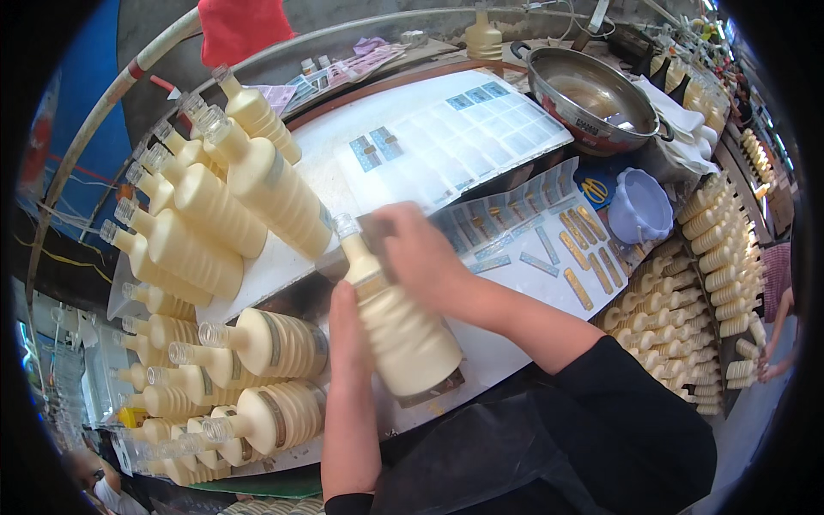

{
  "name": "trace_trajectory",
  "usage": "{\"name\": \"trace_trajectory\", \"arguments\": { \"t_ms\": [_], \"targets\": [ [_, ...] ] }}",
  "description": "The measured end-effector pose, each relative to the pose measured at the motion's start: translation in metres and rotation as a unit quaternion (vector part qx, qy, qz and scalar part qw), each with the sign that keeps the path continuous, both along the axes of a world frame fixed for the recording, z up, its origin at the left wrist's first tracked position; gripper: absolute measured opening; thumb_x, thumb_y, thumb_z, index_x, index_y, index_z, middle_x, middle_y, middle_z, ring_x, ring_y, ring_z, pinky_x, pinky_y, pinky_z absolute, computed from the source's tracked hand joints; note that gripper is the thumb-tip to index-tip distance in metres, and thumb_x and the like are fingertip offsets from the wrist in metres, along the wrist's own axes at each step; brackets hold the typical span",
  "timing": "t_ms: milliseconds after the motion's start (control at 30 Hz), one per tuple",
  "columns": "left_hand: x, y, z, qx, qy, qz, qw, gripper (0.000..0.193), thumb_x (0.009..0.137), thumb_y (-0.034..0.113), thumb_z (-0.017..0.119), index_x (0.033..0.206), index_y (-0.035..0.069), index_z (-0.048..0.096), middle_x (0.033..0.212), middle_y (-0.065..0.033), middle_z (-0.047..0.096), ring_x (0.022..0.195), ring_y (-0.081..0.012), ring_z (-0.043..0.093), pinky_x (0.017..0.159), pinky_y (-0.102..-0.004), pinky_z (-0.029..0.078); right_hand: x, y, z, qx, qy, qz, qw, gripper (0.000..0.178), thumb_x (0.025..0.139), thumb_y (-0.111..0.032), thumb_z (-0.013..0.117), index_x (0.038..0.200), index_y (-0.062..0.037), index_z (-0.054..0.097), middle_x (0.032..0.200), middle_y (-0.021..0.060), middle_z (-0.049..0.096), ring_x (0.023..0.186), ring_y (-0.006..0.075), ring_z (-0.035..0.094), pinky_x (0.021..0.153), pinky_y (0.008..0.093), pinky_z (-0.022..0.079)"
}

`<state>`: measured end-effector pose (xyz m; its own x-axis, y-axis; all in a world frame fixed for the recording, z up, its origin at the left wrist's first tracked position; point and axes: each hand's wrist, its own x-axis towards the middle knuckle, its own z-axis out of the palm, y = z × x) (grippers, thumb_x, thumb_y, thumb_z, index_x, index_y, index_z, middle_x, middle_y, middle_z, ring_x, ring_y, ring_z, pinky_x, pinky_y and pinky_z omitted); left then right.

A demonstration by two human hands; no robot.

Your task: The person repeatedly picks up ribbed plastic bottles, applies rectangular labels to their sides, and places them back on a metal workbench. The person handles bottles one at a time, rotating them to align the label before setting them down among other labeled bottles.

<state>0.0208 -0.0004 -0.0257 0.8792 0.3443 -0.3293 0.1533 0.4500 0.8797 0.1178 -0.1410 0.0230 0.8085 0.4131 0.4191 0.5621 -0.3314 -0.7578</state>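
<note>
A cream-coloured bottle [403,339] with a clear threaded glass neck and ribbed body stands tilted before me, its base near the table's front edge. Along its left side my left hand [346,313] grips it, the thumb up by the shoulder. A brownish label band [372,285] runs across that shoulder. My right hand [421,249], slightly smeared by motion, is curled at the bottle's upper right. Between its fingers is a greyish-brown flat piece [376,236], close to the neck; its kind is unclear.
Several cream bottles [275,189] stand at the left, with labelled ones [279,416] lower down. To the right lie gold and blue label strips [577,287] on a sheet, yellow-handled scissors [594,190], a lavender bucket [640,206] and a metal pan [592,90]. A lit white panel [429,129] carries label sheets.
</note>
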Motion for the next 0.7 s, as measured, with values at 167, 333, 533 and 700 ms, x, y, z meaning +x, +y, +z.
{"name": "trace_trajectory", "arguments": {
  "t_ms": [167,333,533,700],
  "targets": [
    [-0.004,-0.003,0.002,-0.024,-0.022,0.002,0.999,0.061,0.112,0.049,0.033,0.131,-0.002,0.059,0.121,-0.0163,0.07,0.106,-0.0261,0.071,0.094,-0.0419,0.057,0.007,-0.029,-0.015,0.083,0.064,-0.003,0.995,0.042,0.096,-0.009,0.055,0.137,-0.0028,0.048,0.128,0.0202,0.059,0.117,0.0353,0.061,0.104,0.0422,0.047],
    [-0.009,-0.005,0.009,-0.05,0.002,0.026,0.998,0.056,0.114,0.043,0.03,0.131,-0.003,0.058,0.125,-0.0165,0.067,0.108,-0.0235,0.069,0.096,-0.04,0.055,0.06,-0.057,0.005,0.16,0.118,0.023,0.98,0.026,0.094,-0.013,0.064,0.116,-0.0008,0.069,0.103,0.0121,0.072,0.091,0.0201,0.069,0.081,0.0336,0.054],
    [-0.019,-0.003,0.005,-0.068,-0.015,0.077,0.995,0.048,0.114,0.037,0.035,0.13,-0.002,0.058,0.124,-0.0149,0.068,0.11,-0.0224,0.068,0.096,-0.0385,0.054,0.125,-0.053,0.045,-0.095,0.113,-0.107,0.983,0.031,0.093,-0.026,0.061,0.086,-0.0004,0.077,0.095,0.0185,0.075,0.09,0.037,0.07,0.082,0.0444,0.053],
    [-0.016,-0.002,-0.007,-0.049,-0.016,0.075,0.996,0.039,0.112,0.028,0.038,0.128,-0.001,0.059,0.122,-0.0129,0.067,0.107,-0.0214,0.067,0.095,-0.0377,0.054,0.167,-0.028,0.012,-0.216,-0.183,-0.034,0.958,0.028,0.084,-0.008,0.061,0.11,-0.0061,0.074,0.099,0.0174,0.075,0.086,0.0379,0.071,0.082,0.0449,0.057]
  ]
}}
